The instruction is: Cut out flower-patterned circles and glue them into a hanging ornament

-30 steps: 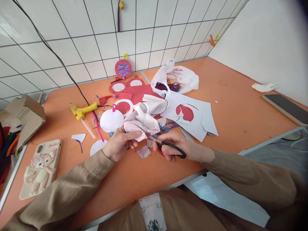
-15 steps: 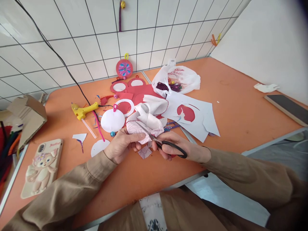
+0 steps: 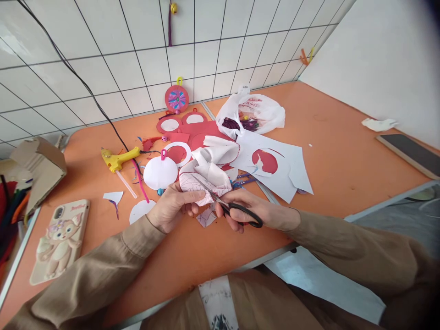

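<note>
My left hand pinches the near edge of a white fabric piece with red line patterning on its near part. My right hand grips black-handled scissors, whose blades lie over the patterned part of the cloth and point to the far left. A small patterned scrap rests on the table just below the hands. Left of the cloth sits a white paper disc with a pink loop on top and a blue bell under it.
On the orange table lie a yellow glue gun, a phone in a cartoon case, red cut-outs, white paper with a hole and a plastic bag of tassels. Cardboard stands at the left edge.
The scissors have shifted very slightly left, with their handles a little closer together. Both hands keep their hold, and the whole view has moved a touch.
</note>
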The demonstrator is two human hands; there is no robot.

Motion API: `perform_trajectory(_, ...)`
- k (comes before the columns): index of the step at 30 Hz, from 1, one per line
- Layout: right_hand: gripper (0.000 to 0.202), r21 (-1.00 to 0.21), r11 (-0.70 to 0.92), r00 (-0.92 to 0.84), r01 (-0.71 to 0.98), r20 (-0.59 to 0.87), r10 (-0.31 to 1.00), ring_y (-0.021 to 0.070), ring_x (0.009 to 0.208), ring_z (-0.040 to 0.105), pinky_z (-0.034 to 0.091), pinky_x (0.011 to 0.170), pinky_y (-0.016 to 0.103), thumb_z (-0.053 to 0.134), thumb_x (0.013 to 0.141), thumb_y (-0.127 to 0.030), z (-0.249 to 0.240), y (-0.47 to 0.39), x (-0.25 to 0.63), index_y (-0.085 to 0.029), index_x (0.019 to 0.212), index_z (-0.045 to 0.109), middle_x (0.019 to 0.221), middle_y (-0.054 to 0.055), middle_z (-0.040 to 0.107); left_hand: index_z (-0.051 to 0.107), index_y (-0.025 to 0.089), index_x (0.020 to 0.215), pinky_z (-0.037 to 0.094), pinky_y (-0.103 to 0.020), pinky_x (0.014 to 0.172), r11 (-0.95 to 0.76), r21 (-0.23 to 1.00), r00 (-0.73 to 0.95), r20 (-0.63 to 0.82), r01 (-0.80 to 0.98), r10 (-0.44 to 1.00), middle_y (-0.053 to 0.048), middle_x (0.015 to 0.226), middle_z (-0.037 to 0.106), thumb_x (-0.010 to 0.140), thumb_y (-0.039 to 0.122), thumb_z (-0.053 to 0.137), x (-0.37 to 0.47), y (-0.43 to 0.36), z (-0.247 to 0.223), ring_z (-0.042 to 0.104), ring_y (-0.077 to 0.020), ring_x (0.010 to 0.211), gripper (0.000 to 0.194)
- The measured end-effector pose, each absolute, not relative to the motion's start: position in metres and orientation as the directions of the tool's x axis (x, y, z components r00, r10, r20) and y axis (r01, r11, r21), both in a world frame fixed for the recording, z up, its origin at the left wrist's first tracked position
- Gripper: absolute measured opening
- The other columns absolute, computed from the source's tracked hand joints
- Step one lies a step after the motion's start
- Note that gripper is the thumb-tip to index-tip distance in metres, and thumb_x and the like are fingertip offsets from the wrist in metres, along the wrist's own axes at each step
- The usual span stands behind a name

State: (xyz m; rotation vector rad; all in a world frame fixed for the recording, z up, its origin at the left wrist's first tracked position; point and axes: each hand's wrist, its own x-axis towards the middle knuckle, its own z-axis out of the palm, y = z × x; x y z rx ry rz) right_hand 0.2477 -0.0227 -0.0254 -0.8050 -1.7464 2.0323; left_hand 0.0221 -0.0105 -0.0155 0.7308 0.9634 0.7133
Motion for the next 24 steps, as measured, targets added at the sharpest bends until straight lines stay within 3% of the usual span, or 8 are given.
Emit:
perform_trajectory(4, 0.059, -0.986, -0.131, -0.788, 0.104, -0.162, 0.594, 0.0121, 0.067, 0.051, 0.041, 0.061, 0.027, 0.061, 0.085, -0.072, -0.016, -0.023, 0.247, -0.014, 0.095, 0.055, 0.073, 0.001, 0.054, 0.071, 0.013, 0.065, 0.038, -0.015, 0.040, 0.516, 0.836, 0.444, -0.398, -0.184, 0.803, 0.002, 0.049, 0.063, 0.060, 0.032, 0.092, 0.020, -0.013, -0.018, 0.054, -0.0062, 0.043, 0.028)
perform_trajectory(9, 0.055, -0.987, -0.147, -0.775, 0.057, -0.137, 0.617, 0.0090, 0.061, 0.037, 0.035, 0.056, 0.025, 0.061, 0.086, -0.070, -0.009, -0.027, 0.242, -0.016, 0.089, 0.052, 0.066, -0.005, 0.040, 0.071, 0.014, 0.064, 0.038, -0.017, 0.040, 0.502, 0.848, 0.423, -0.397, -0.171, 0.814, 0.002, 0.051, 0.064, 0.059, 0.032, 0.092, 0.021, -0.013, -0.014, 0.054, -0.0070, 0.043, 0.028)
perform_trajectory(24, 0.044, -0.982, -0.159, -0.732, 0.098, -0.180, 0.657, 0.0060, 0.052, 0.038, 0.034, 0.045, 0.020, 0.070, 0.083, -0.058, -0.022, -0.026, 0.246, -0.016, 0.082, 0.054, 0.065, -0.005, 0.042, 0.071, 0.013, 0.061, 0.033, -0.018, 0.037, 0.566, 0.815, 0.383, -0.486, -0.125, 0.785, 0.000, 0.049, 0.065, 0.051, 0.029, 0.092, 0.018, -0.006, -0.012, 0.051, -0.0068, 0.037, 0.028)
